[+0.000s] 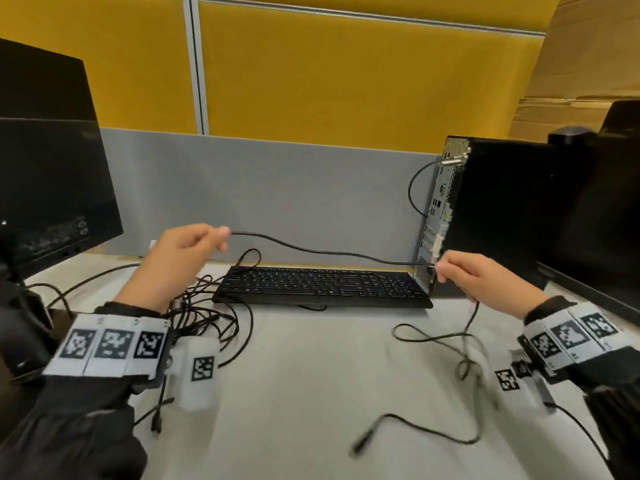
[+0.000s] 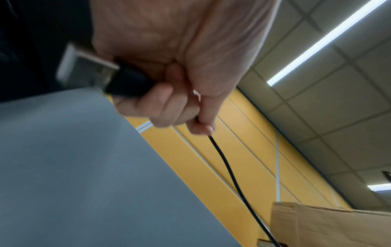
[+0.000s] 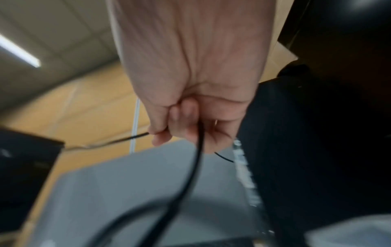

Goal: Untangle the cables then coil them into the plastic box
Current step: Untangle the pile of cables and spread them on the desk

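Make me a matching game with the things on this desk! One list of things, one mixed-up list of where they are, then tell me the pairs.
Things:
1. keyboard
2. held cable
3. cable tangle
4. computer tower

Places:
A. standing upright at the right
B. stretched between the left hand and the right hand
C. lying flat at the back middle of the desk
D. heaped by the left wrist

Pairs: 1-C, 2-B, 3-D, 4-A

The thin black cable's (image 1: 429, 431) loose end on the grey desk (image 1: 311, 393) is blurred, the tangled black cable heap (image 1: 204, 306) lies partly hidden behind the left hand (image 1: 173, 261).
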A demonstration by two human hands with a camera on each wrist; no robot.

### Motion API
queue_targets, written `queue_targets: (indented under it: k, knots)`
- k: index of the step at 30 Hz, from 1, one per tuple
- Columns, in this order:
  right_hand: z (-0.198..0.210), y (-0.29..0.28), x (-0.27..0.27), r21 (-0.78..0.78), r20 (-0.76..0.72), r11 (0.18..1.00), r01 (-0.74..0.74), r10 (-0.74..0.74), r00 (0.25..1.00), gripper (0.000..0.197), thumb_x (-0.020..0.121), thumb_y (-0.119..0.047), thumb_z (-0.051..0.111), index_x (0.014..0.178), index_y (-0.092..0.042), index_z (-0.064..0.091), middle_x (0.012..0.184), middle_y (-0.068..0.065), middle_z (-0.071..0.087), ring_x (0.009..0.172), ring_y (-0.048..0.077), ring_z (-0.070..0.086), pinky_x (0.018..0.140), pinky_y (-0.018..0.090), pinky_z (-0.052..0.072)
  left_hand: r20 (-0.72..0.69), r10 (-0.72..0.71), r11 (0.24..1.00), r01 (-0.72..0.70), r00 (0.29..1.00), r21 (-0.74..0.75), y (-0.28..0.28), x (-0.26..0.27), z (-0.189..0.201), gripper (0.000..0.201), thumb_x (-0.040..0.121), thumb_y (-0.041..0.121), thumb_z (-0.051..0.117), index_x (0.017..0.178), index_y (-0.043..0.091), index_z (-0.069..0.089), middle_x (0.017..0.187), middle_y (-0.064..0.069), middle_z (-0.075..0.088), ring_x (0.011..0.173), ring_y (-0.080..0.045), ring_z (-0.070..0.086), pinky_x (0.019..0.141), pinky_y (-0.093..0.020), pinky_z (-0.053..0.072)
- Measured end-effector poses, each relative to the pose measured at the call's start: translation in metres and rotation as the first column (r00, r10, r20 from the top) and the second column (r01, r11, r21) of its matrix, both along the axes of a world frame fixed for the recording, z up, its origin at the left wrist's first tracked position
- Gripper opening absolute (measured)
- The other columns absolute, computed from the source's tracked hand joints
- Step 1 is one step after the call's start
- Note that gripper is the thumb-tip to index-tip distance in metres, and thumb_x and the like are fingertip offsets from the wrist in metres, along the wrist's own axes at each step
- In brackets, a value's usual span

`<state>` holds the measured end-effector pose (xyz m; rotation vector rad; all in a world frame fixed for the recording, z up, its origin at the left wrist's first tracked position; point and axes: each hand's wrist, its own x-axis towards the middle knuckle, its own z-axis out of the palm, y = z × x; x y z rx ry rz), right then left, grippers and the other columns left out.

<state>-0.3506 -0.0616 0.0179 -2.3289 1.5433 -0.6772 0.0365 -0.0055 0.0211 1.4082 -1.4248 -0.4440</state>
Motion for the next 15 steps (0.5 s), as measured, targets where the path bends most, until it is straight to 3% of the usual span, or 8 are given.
queue_targets:
  k: [4,7,10,13,15]
  knots:
    - [-0.027,-0.014,-0.022,0.041,-0.119,0.992,0.116,-0.11,0.987,0.029,0.1,-0.026,0.035,0.078,-0.016,0.05,0.068,-0.003,0.048,0.064,0.014,0.046,0.06,0.022,0.036,-0.266,0.172,0.975,-0.203,0.948,-0.094,0.0,0.025,0.003,0.033,0.096,0.036,0.047,0.066,0.023,0.053,0.036,0.01,0.031,0.037,-0.009,0.027,0.042,-0.018,0.022]
    - [-0.029,-0.012,-0.011,0.013,-0.114,0.989,0.149,-0.146,0.983,0.03,0.101,-0.025,0.032,0.076,-0.018,0.046,0.067,-0.002,0.048,0.061,0.014,0.046,0.057,0.022,0.036,-0.45,0.168,0.953,-0.261,0.877,-0.153,0.003,0.02,0.01,0.034,0.097,0.034,0.041,0.066,0.024,0.048,0.042,0.011,0.032,0.036,-0.005,0.027,0.038,-0.016,0.021]
    - [-0.021,0.001,0.027,-0.053,0.072,0.998,0.017,-0.013,0.997,0.03,0.101,-0.023,0.033,0.075,-0.014,0.045,0.062,-0.002,0.047,0.055,0.011,0.043,0.058,0.024,0.038,-0.454,0.058,0.99,-0.109,0.889,-0.088,0.008,-0.018,0.017,0.032,0.098,0.033,0.04,0.068,0.022,0.041,0.05,0.01,0.037,0.037,-0.005,0.027,0.036,-0.016,0.021]
    - [-0.007,0.021,0.073,-0.099,0.264,0.976,-0.194,0.214,0.941,0.029,0.101,-0.024,0.034,0.078,-0.01,0.046,0.057,-0.001,0.045,0.051,0.009,0.041,0.055,0.02,0.035,-0.357,-0.162,0.983,0.182,0.92,0.024,0.016,-0.068,0.01,0.031,0.092,0.046,0.045,0.079,0.018,0.045,0.064,0.004,0.052,0.039,-0.004,0.03,0.039,-0.017,0.025]
    - [0.0,0.035,0.099,-0.137,0.291,0.948,-0.289,0.317,0.902,0.028,0.101,-0.024,0.036,0.078,-0.012,0.047,0.056,-0.003,0.048,0.05,0.005,0.042,0.055,0.016,0.035,-0.305,-0.292,0.949,0.314,0.906,0.023,0.024,-0.095,0.005,0.033,0.084,0.048,0.052,0.09,0.015,0.053,0.056,0.014,0.053,0.037,0.0,0.034,0.041,-0.014,0.027]
